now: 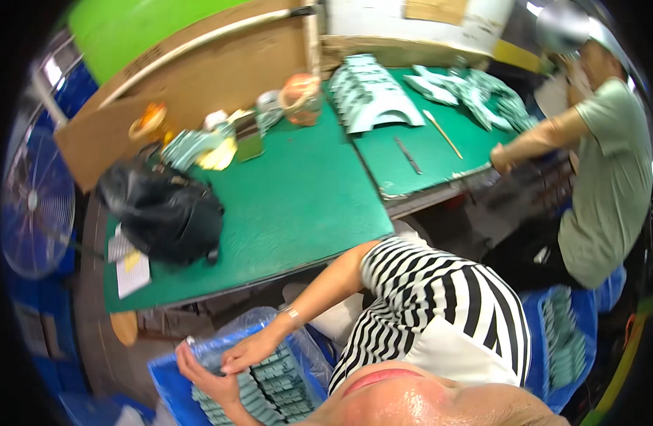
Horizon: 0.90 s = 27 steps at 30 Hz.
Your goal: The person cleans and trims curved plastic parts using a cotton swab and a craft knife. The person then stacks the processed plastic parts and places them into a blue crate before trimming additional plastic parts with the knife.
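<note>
I lean down to the lower left over a blue crate (172, 387). It is lined with a clear plastic bag (250, 321) and holds rows of pale green flat pieces (277, 387). My left hand (252, 350), with a band at the wrist, reaches from the striped sleeve and lies on the bag's edge above the pieces; its grip is hidden. My right hand (199, 373) comes up from the lower edge, fingers curled on a fold of the clear bag at the crate's left rim. The two hands almost touch.
A green-topped table (298, 206) carries a black bag (167, 213), papers, tape rolls and stacks of pale green pieces (372, 96). A co-worker (600, 177) sits at the right, one hand on the table edge. Another blue crate (564, 341) stands lower right, a fan (35, 206) at left.
</note>
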Each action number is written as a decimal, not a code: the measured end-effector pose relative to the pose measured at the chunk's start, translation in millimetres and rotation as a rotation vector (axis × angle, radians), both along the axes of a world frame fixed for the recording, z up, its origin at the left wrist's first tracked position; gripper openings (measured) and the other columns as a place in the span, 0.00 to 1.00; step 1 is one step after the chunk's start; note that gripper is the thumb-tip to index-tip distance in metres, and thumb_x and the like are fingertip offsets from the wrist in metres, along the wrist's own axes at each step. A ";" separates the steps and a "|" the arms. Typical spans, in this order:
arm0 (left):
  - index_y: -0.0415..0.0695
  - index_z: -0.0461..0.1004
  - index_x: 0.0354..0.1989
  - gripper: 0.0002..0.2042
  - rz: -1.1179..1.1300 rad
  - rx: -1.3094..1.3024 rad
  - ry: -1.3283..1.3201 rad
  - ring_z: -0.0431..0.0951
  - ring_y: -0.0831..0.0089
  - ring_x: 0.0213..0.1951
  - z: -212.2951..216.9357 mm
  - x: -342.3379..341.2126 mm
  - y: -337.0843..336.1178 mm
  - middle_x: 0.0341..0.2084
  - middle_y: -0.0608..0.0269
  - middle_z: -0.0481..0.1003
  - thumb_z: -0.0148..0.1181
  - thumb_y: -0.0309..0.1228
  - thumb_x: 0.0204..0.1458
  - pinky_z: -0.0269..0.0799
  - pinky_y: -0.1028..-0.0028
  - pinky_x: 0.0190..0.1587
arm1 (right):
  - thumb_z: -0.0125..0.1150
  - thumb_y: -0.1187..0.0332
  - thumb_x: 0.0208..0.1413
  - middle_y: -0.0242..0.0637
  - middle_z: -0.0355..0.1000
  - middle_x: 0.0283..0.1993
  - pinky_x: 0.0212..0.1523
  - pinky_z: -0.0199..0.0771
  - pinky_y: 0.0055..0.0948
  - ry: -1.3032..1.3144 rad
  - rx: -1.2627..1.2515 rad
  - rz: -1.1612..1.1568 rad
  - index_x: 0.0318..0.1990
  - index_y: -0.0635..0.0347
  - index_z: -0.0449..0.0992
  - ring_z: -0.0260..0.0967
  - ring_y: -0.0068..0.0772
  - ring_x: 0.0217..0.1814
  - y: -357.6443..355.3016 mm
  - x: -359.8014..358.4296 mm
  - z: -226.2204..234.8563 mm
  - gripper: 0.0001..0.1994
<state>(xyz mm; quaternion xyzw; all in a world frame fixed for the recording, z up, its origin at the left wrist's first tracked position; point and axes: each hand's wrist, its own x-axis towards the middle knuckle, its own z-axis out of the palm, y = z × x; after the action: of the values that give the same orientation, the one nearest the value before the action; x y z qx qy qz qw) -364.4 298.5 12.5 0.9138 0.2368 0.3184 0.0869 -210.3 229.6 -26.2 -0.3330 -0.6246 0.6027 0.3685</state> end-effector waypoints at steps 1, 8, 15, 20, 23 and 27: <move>0.37 0.60 0.56 0.35 -0.152 -0.054 0.022 0.59 0.52 0.56 14.9 29.8 -12.9 0.53 0.47 0.60 0.60 0.46 0.42 0.54 0.60 0.57 | 0.36 0.48 0.61 0.45 0.64 0.49 0.53 0.62 0.30 0.131 -0.019 0.012 0.52 0.70 0.61 0.63 0.31 0.52 -30.4 21.9 -1.3 0.29; 0.41 0.68 0.48 0.24 -0.903 0.044 0.110 0.71 0.58 0.36 31.9 173.0 -109.7 0.36 0.54 0.69 0.63 0.30 0.39 0.68 0.65 0.38 | 0.43 0.52 0.60 0.36 0.71 0.36 0.41 0.70 0.24 0.222 -0.456 -0.834 0.45 0.64 0.69 0.69 0.26 0.39 -275.0 113.1 -41.1 0.21; 0.41 0.68 0.49 0.20 -1.132 -0.082 0.201 0.69 0.70 0.22 68.4 220.7 -165.0 0.22 0.59 0.67 0.57 0.23 0.44 0.65 0.73 0.24 | 0.45 0.60 0.60 0.27 0.66 0.27 0.32 0.65 0.17 0.496 -0.401 -1.169 0.46 0.63 0.70 0.62 0.16 0.28 -350.0 93.5 -52.5 0.16; 0.40 0.66 0.52 0.19 -1.364 -0.262 0.120 0.64 0.77 0.19 100.3 237.7 -207.5 0.20 0.63 0.65 0.51 0.19 0.48 0.61 0.78 0.22 | 0.47 0.67 0.58 0.21 0.56 0.22 0.24 0.55 0.16 0.420 -0.090 -1.154 0.47 0.63 0.69 0.52 0.13 0.23 -339.8 101.0 -40.3 0.13; 0.40 0.66 0.51 0.19 -1.394 -0.278 0.137 0.63 0.78 0.19 108.3 235.1 -215.8 0.20 0.64 0.64 0.50 0.19 0.48 0.60 0.78 0.22 | 0.47 0.69 0.56 0.22 0.56 0.22 0.23 0.55 0.16 0.379 -0.035 -1.204 0.47 0.62 0.69 0.52 0.13 0.23 -347.0 109.9 -30.1 0.13; 0.40 0.66 0.51 0.19 -1.389 -0.291 0.173 0.63 0.79 0.19 109.2 232.1 -221.3 0.20 0.64 0.64 0.50 0.19 0.48 0.60 0.79 0.22 | 0.47 0.71 0.53 0.23 0.57 0.22 0.22 0.54 0.16 0.389 0.011 -1.278 0.47 0.64 0.69 0.51 0.13 0.21 -362.3 110.8 -6.5 0.14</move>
<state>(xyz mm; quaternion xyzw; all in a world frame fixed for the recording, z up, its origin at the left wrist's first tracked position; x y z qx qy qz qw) -132.3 77.2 121.7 0.8544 -0.3539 0.0811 0.3716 -99.5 -132.8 -32.6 -0.5211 -0.2297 0.3114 0.7607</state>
